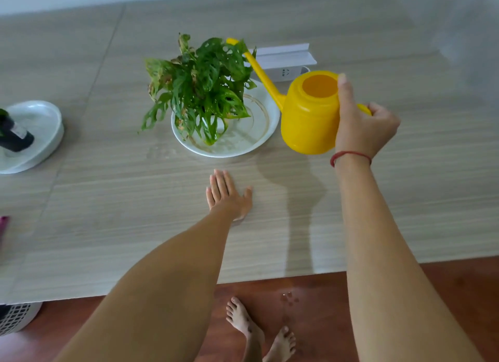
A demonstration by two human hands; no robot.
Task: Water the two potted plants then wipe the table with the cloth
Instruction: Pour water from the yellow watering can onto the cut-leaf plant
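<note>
Counts: two hands, two white dishes, two plants, one can, two bare feet (243,321).

Right hand (361,124): we see the fingers curled tight round the handle of the yellow watering can (307,118), with the index finger laid straight up the can's side to its rim. There is a red string bracelet (351,155) on that wrist. The can hangs tilted above the table (108,213). Its long spout runs up and left, away from these fingers, into the foliage of the leafy potted plant (199,86).

Left hand (229,197): flat on the table, fingers straight and together, thumb spread. The plant stands just beyond these fingertips in a round saucer (259,135).

Well to the left of the left fingers, a second dish (40,124) holds a leaning dark pot (16,135).

Beyond the right index fingertip sits a white socket block (286,73), partly behind the spout.

Hard to make out:
- The leafy plant's own pot is buried under its leaves.
- The can's handle is mostly inside the fist.
- The dark pot and its plant are cut by the frame edge.
- A pink scrap (4,224) at the left edge is cut off, and we cannot tell what it is.
- A lattice basket (16,315) is half hidden under the table.
- We cannot tell whether water runs from the spout.
</note>
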